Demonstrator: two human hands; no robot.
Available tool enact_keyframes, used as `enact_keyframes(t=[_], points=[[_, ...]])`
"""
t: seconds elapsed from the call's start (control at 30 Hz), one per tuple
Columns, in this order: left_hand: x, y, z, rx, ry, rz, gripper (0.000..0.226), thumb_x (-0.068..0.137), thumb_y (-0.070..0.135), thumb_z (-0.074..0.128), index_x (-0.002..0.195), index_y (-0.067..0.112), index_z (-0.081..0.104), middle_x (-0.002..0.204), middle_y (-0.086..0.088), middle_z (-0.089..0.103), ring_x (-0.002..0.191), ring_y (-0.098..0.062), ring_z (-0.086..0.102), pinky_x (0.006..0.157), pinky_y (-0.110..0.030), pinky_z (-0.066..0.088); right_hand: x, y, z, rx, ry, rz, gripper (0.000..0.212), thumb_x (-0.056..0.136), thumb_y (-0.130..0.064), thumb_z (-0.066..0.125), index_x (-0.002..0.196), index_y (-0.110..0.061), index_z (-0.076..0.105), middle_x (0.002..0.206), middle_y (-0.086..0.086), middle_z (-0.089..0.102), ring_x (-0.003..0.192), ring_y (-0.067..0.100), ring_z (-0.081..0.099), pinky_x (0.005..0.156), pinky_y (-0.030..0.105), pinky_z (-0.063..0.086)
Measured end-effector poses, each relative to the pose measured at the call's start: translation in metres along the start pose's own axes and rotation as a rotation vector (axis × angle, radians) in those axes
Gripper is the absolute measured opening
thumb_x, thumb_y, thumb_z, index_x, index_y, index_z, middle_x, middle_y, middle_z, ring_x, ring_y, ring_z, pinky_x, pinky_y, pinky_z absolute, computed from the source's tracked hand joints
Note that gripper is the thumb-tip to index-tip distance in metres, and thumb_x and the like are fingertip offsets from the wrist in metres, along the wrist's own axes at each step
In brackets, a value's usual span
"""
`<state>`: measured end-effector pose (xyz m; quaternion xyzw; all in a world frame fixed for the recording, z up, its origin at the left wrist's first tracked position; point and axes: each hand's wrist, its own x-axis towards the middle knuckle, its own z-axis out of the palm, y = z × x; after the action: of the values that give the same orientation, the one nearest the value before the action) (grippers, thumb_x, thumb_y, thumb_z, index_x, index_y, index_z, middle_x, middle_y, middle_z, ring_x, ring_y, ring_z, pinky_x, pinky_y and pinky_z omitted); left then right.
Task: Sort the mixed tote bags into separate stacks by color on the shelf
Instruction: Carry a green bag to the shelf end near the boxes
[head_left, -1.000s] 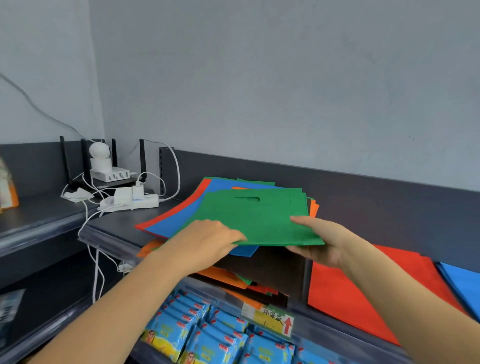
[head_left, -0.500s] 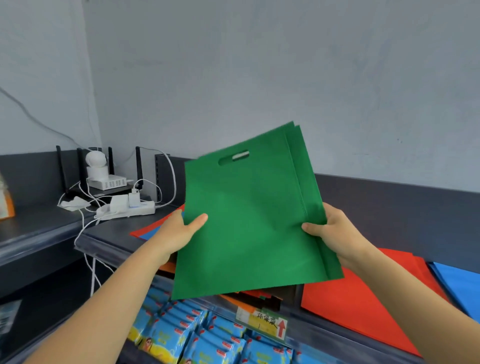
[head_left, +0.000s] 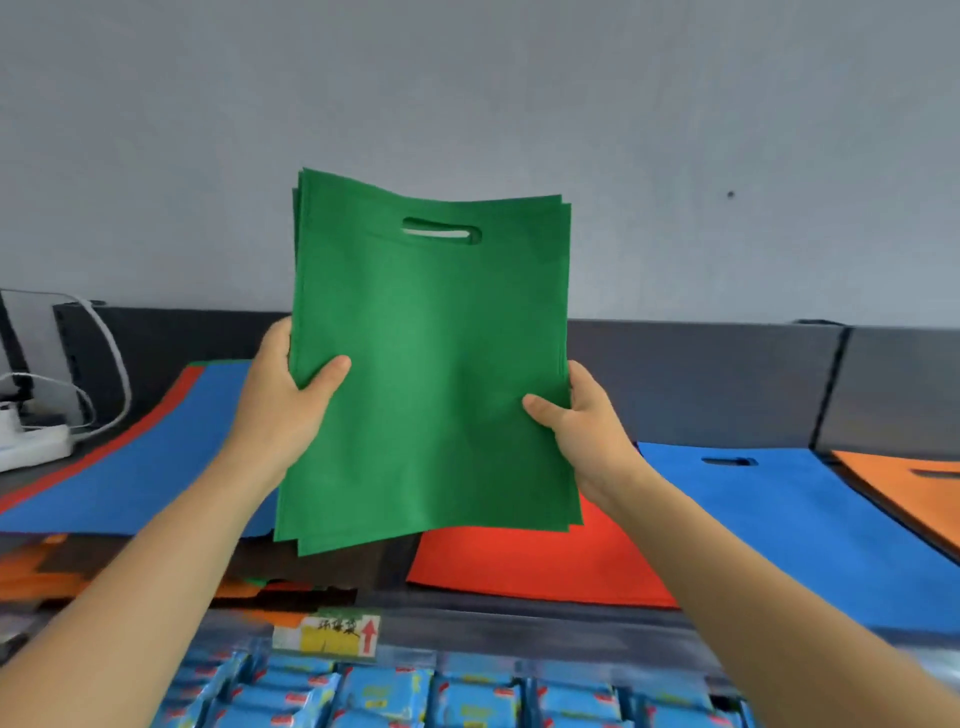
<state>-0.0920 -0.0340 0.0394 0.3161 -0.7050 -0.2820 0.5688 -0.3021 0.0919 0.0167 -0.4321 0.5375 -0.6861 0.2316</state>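
Head view: you are holding the green tote bags (head_left: 431, 374) upright above the shelf (head_left: 379, 566), long axis vertical. Your left hand (head_left: 283, 410) is gripping their left edge, your right hand (head_left: 587, 431) the right edge. The red stack (head_left: 535, 561), blue stack (head_left: 779, 509) and orange stack (head_left: 909, 488) are lying rightward, nearer your right hand.

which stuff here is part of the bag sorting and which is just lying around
Part of the job: green bags, gripped by the left hand and right hand; mixed pile; red stack; blue stack; orange stack.

Lying about: power strip; white cable; price label; blue packets.
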Motion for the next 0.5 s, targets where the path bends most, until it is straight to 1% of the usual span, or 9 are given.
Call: enact_keyframes(t=[0.07, 0.13, 0.23, 0.3, 0.33, 0.4, 0.43, 0.47, 0.5], points=[[-0.008, 0.013, 0.029, 0.052, -0.033, 0.028, 0.05, 0.089, 0.021, 0.062, 0.134, 0.02, 0.041, 0.118, 0.012, 0.049, 0.105, -0.009, 0.049, 0.089, -0.028, 0.039, -0.006, -0.003, -0.026, -0.07, 0.072, -0.048, 0.02, 0.092, -0.004, 0.053, 0.101, -0.022, 0.055, 0.107, 0.001, 0.067, 0.097, 0.021, 0.066, 0.087, 0.047, 0.054], [-0.015, 0.028, 0.058, 0.074, -0.043, 0.062, 0.053, 0.088, 0.022, 0.063, 0.135, 0.016, 0.039, 0.118, 0.01, 0.046, 0.105, -0.009, 0.046, 0.09, -0.029, 0.038, -0.013, -0.007, -0.054, -0.117, 0.137, -0.079, 0.019, 0.093, -0.007, 0.052, 0.099, -0.025, 0.054, 0.105, -0.002, 0.066, 0.098, 0.019, 0.065, 0.088, 0.047, 0.053], [-0.026, 0.052, 0.1, 0.041, -0.071, 0.083, 0.052, 0.088, 0.024, 0.064, 0.135, 0.015, 0.042, 0.118, 0.01, 0.046, 0.106, -0.01, 0.047, 0.093, -0.031, 0.039, -0.025, -0.014, -0.103, -0.155, 0.21, -0.079, 0.019, 0.095, -0.012, 0.05, 0.098, -0.031, 0.054, 0.107, -0.003, 0.066, 0.1, 0.019, 0.064, 0.09, 0.046, 0.053], [-0.037, 0.069, 0.131, 0.004, -0.082, 0.101, 0.049, 0.088, 0.024, 0.064, 0.132, 0.016, 0.045, 0.117, 0.01, 0.049, 0.106, -0.012, 0.05, 0.092, -0.032, 0.041, -0.033, -0.014, -0.141, -0.194, 0.275, -0.082, 0.009, 0.093, -0.023, 0.053, 0.1, -0.029, 0.056, 0.109, -0.001, 0.066, 0.101, 0.021, 0.064, 0.09, 0.048, 0.052], [-0.044, 0.078, 0.148, -0.012, -0.073, 0.115, 0.047, 0.088, 0.023, 0.064, 0.13, 0.015, 0.047, 0.116, 0.009, 0.051, 0.105, -0.012, 0.051, 0.091, -0.032, 0.041, -0.038, -0.017, -0.161, -0.222, 0.325, -0.08, 0.019, 0.089, -0.035, 0.055, 0.104, -0.025, 0.056, 0.112, 0.001, 0.066, 0.104, 0.023, 0.063, 0.091, 0.048, 0.051], [-0.061, 0.096, 0.182, -0.046, -0.056, 0.133, 0.043, 0.087, 0.022, 0.064, 0.127, 0.015, 0.048, 0.114, 0.008, 0.053, 0.104, -0.013, 0.052, 0.088, -0.03, 0.041, -0.045, -0.016, -0.204, -0.254, 0.39, -0.062, 0.065, 0.072, -0.064, 0.055, 0.117, -0.017, 0.052, 0.125, 0.002, 0.06, 0.119, 0.027, 0.055, 0.097, 0.052, 0.046], [-0.07, 0.106, 0.2, -0.07, -0.057, 0.133, 0.042, 0.087, 0.021, 0.064, 0.125, 0.015, 0.049, 0.114, 0.007, 0.054, 0.104, -0.014, 0.054, 0.089, -0.031, 0.042, -0.049, -0.015, -0.227, -0.264, 0.407, -0.062, 0.076, 0.066, -0.071, 0.052, 0.117, -0.015, 0.05, 0.127, 0.002, 0.058, 0.122, 0.028, 0.052, 0.099, 0.053, 0.045], [-0.08, 0.115, 0.219, -0.092, -0.068, 0.127, 0.041, 0.087, 0.022, 0.065, 0.124, 0.016, 0.049, 0.114, 0.007, 0.056, 0.104, -0.015, 0.055, 0.09, -0.033, 0.044, -0.056, -0.016, -0.25, -0.278, 0.422, -0.067, 0.077, 0.065, -0.072, 0.05, 0.113, -0.013, 0.05, 0.122, 0.003, 0.059, 0.121, 0.028, 0.053, 0.098, 0.054, 0.045], [-0.09, 0.126, 0.237, -0.11, -0.088, 0.12, 0.04, 0.087, 0.023, 0.065, 0.123, 0.018, 0.049, 0.115, 0.006, 0.057, 0.105, -0.016, 0.057, 0.091, -0.036, 0.045, -0.061, -0.019, -0.273, -0.292, 0.439, -0.071, 0.072, 0.068, -0.07, 0.05, 0.109, -0.011, 0.05, 0.117, 0.008, 0.061, 0.114, 0.026, 0.056, 0.094, 0.055, 0.047]])
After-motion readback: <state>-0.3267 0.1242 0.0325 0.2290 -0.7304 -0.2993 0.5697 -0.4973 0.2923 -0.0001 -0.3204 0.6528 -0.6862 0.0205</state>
